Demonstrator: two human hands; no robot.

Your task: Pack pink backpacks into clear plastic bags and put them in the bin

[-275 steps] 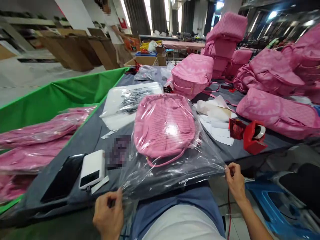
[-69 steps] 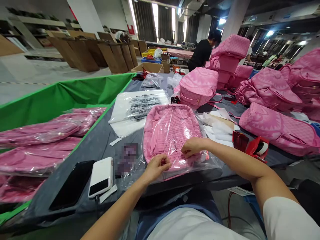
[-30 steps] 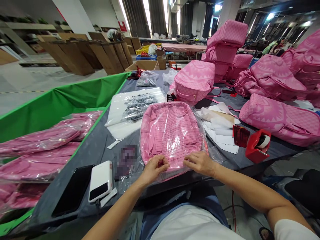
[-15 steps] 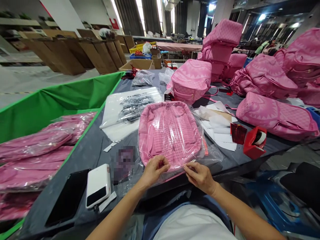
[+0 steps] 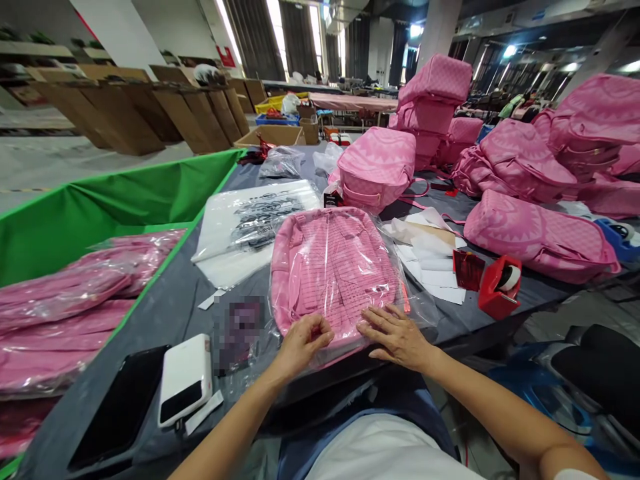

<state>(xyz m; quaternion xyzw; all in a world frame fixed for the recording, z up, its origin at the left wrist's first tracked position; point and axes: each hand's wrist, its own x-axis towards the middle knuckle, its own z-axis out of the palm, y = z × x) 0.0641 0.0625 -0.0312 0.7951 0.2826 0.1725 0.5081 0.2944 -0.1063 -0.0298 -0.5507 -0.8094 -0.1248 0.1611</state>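
Head view: bagged backpack [image 5: 327, 267] lay ahead, long axis pointing away. Left hand [image 5: 303, 341] curled, grip unclear; right hand [image 5: 400, 341] open, equally near.

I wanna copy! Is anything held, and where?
The right hand, open on the wrapped backpack, holds nothing; whether the left hand pinches its near edge is unclear.

Narrow windows [image 5: 278, 33] are glowing brightly between the dark curtains [image 5: 300, 40], beside a pale wall [image 5: 177, 27]. Ceiling lamps [image 5: 416, 31] are shining toward the right. A white pillar [image 5: 115, 33] is standing at the left, and grey floor [image 5: 30, 167] is showing beyond the dark-covered desk [image 5: 173, 303].
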